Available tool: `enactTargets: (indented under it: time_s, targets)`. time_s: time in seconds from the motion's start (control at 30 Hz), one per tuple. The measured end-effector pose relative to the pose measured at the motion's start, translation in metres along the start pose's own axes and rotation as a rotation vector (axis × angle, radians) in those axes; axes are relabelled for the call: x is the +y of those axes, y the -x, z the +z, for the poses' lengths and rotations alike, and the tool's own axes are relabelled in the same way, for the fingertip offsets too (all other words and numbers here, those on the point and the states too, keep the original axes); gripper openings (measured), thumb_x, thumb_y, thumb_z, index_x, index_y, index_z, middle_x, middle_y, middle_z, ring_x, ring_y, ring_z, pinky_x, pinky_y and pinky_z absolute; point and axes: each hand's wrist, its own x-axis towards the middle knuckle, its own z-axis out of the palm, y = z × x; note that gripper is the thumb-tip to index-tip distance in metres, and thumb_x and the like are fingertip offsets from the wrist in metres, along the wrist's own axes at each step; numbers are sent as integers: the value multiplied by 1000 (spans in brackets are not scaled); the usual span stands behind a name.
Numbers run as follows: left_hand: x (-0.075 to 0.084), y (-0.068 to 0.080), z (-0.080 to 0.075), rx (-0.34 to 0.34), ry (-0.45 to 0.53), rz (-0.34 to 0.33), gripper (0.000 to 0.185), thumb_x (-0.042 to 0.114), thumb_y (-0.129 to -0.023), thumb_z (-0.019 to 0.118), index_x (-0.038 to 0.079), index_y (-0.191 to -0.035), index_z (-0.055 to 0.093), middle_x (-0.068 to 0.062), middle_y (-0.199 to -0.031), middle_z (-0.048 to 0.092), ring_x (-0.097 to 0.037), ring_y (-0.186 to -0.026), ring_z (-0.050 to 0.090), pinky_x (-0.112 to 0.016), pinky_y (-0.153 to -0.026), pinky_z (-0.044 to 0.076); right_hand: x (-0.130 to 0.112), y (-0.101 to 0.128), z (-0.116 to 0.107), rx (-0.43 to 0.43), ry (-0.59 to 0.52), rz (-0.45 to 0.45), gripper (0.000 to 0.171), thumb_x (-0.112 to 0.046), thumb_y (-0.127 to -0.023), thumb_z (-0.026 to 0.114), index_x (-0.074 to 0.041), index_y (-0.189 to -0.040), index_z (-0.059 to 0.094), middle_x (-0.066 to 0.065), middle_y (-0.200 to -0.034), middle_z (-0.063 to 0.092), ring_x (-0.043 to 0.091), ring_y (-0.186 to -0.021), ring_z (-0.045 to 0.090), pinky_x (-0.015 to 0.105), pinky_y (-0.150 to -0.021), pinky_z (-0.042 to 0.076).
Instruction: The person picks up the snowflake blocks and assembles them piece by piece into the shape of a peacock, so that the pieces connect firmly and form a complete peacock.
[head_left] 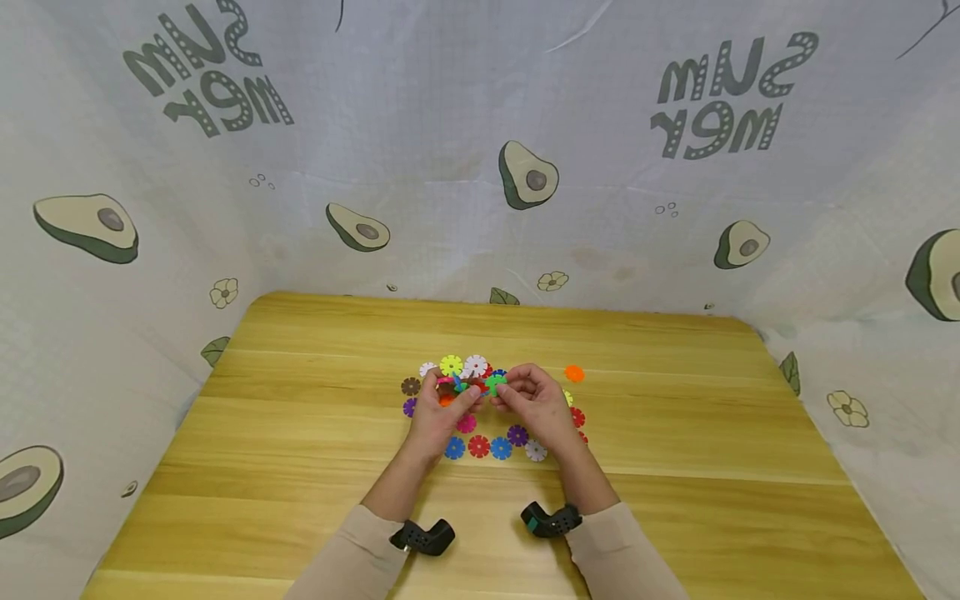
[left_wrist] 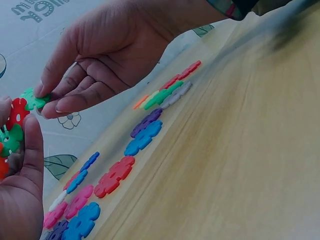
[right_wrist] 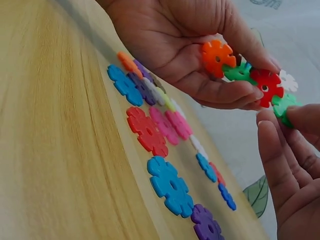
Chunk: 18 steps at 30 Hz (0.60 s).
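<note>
My left hand (head_left: 437, 421) holds a small cluster of joined plastic snowflake discs above the table. An orange disc (right_wrist: 214, 53), a green one (right_wrist: 237, 73) and a red disc (right_wrist: 271, 93) show in the right wrist view, and pink and blue pieces appear by the fingers in the head view. Between thumb and fingertips, my right hand (head_left: 542, 412) pinches another green disc (right_wrist: 283, 108), whose edge meets the red disc. The left thumb lies along the cluster and hides part of it.
Loose discs lie flat on the wooden table (head_left: 300, 467) beneath and around both hands, among them a blue disc (head_left: 454, 448), a purple one (head_left: 517, 435) and a yellow one (head_left: 451, 364). An orange disc (head_left: 574, 373) lies apart at the right. A printed curtain (head_left: 435, 108) surrounds the table.
</note>
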Motion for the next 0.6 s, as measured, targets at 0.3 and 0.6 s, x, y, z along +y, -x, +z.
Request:
enactTargets:
  time_s: [0.3,0.6]
  targets:
    - [-1,0,1,-3,4,2,42,9,-97,70,8,-125,39,-4,-104,68,-15,-81,74,-28,-85,63,-1,2,5,22,21,8,18,0,-97,67,10,-109,58,17,-93,71,12,-78,76,31,-75,65]
    - [-1,0,0,3,10,6,40,14,-99,67,6,-127,39,-8,-112,59,-17,-86,70,-26,-84,62,2,1,10,33,22,11,21,-1,-98,65,6,-117,58,24,-101,68,21,-85,77,33,-79,65]
